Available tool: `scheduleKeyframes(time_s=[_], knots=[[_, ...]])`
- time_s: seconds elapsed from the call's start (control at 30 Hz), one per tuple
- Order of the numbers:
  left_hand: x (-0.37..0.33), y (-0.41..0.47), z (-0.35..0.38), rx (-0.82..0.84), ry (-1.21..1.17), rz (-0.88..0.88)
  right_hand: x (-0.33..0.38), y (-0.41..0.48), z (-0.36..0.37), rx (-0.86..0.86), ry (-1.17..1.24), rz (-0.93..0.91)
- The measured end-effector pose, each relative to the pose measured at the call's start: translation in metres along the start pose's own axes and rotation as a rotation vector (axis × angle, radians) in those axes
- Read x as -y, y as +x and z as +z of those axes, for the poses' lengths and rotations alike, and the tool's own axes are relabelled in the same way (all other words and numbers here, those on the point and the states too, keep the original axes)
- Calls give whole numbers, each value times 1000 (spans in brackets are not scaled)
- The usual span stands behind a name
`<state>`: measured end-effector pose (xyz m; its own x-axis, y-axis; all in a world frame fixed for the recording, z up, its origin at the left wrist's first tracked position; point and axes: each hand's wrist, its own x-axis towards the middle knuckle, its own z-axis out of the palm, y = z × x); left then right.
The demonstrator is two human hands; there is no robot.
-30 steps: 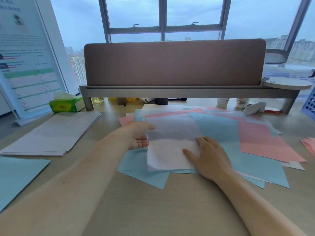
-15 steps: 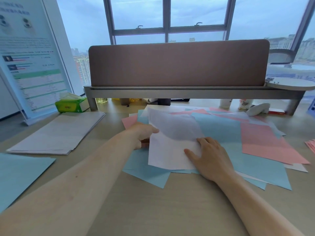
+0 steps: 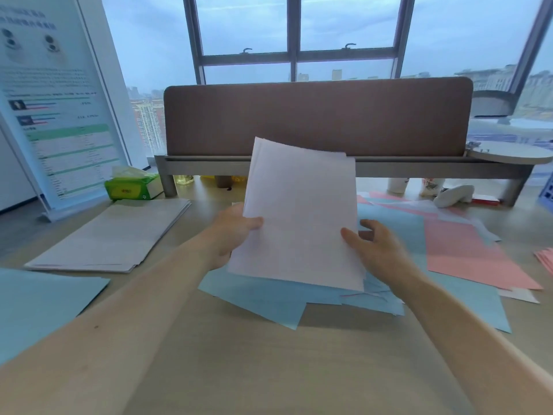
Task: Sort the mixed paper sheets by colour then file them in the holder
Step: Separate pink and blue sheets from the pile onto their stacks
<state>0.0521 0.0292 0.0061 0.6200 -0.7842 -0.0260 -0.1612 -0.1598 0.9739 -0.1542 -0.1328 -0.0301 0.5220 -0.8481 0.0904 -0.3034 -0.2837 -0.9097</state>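
- The desk [image 3: 269, 369] carries everything. I can't pick out the holder from this view.
- The mixed pile [image 3: 457, 253] of blue and pink sheets sprawls across the centre and right, with its edges fanned and overlapping.
- A sorted white stack [image 3: 113, 235] lies well to the left. A blue stack [image 3: 39, 301] sits nearer me on the left, and a pink stack [image 3: 546, 259] just shows at the right edge.
- The white sheets [image 3: 302, 217], a thin sheaf, are lifted clear of the mixed pile and tilted up towards the camera.
- I judge the sheaf light, floppy and slick sheet on sheet. Held at one edge it will droop and fan out. I'd support both long edges, or slide a palm underneath, before carrying it to the white stack.
- My left hand [image 3: 233, 235] pinches the sheaf's left edge, thumb on the face and fingers behind.
- My right hand [image 3: 380, 253] is loosely spread, its thumb tip touching the right edge. It looks to be steadying the sheaf rather than clamping it.
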Motion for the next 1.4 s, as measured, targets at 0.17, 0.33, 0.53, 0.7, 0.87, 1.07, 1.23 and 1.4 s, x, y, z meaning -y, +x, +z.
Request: scheduleKeyframes(time_s=[0.17, 0.33, 0.53, 0.7, 0.87, 1.07, 1.23, 1.4], knots=[[18, -9, -18, -87, -122, 104, 24, 2, 29, 112, 252, -48], [37, -17, -24, -234, 59, 36, 25, 0, 58, 73, 166, -48], [45, -26, -80, -259, 359, -53, 50, 7, 98, 64, 118, 37], [42, -23, -180, -437, 436, -84, 97, 17, 171, 222, 143, 60], [59, -19, -275, -527, 622, -113, 142, 22, 265, 352, 92, 56], [96, -12, -337, -538, 710, -191, 156, 23, 340, 409, -10, 56], [108, 7, -355, -527, 747, -158, 157, 36, 363, 396, -51, 65], [114, 24, -362, -524, 812, -149, 154, 40, 374, 376, -47, 92]])
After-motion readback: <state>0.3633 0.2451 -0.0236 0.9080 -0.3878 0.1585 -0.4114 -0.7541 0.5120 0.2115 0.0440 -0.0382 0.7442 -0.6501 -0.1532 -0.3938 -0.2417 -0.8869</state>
